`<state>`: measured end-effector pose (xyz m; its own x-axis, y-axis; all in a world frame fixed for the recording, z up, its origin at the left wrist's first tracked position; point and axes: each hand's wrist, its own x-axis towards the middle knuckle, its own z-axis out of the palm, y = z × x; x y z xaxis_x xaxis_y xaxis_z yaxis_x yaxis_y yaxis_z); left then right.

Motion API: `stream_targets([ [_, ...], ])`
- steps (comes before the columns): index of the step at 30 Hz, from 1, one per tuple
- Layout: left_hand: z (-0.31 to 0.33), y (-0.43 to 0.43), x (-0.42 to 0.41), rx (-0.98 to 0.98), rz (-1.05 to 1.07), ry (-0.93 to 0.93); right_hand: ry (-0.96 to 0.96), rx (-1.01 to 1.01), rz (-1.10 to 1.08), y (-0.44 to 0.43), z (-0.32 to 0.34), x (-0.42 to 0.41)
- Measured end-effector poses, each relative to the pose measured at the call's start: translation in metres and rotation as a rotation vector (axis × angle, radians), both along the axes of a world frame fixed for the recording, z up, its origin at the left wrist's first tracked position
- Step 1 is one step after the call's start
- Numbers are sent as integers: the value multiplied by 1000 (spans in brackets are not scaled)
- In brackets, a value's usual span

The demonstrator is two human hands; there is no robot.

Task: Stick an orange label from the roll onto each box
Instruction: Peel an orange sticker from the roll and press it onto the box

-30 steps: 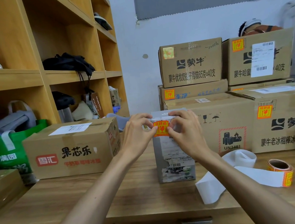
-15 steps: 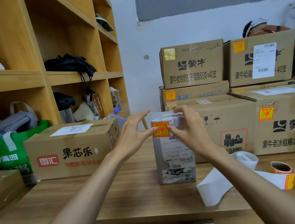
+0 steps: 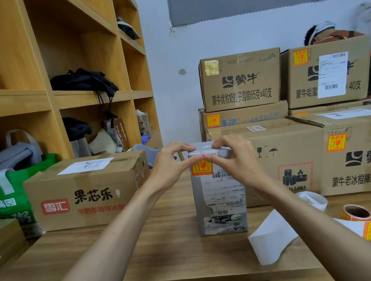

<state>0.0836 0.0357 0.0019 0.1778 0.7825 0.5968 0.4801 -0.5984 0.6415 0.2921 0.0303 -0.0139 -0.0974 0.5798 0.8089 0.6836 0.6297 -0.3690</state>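
A small grey box (image 3: pixel 219 197) stands upright in the middle of the wooden table (image 3: pixel 146 250). An orange label (image 3: pixel 202 167) is stuck on the upper left of its front face. My left hand (image 3: pixel 171 163) and my right hand (image 3: pixel 233 155) both hold the box's top edge, fingers curled over the top and thumbs on the front just above the label. The roll of orange labels (image 3: pixel 359 219) lies on the table at the right, with a long white backing strip (image 3: pixel 273 234) trailing from it.
A brown carton (image 3: pixel 88 192) sits left of the grey box. Stacked cartons (image 3: pixel 240 80) with orange labels fill the back right. Wooden shelves (image 3: pixel 58 102) with bags stand at the left. A person's head (image 3: pixel 320 32) shows behind the stack.
My hands left the label, which they were pressing on the box's front, opened briefly, and now grip the box's top edge.
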Motion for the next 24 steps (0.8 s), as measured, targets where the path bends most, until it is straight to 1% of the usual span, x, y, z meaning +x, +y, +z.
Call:
stream_targets([
  [4, -3, -2, 0, -17, -22, -11, 10, -1, 44, 0, 0, 3],
  [7, -5, -4, -3, -46, -58, 15, 8, -7, 104, 0, -3, 10],
  [12, -4, -5, -6, -50, -61, 9, -13, 9, 78, -1, -3, 9],
  [15, -8, -8, -9, -59, -71, 86, -118, 11, 46, -2, -6, 13],
  [18, -17, -10, -7, -4, -50, 147, -259, 59, -62, -4, -7, 11],
  [21, -21, -9, -6, 31, -33, 136, -275, 106, -96, -6, -7, 8],
  [24, -21, -7, -9, 25, -52, 160, -300, 101, -83, -6, -7, 12],
])
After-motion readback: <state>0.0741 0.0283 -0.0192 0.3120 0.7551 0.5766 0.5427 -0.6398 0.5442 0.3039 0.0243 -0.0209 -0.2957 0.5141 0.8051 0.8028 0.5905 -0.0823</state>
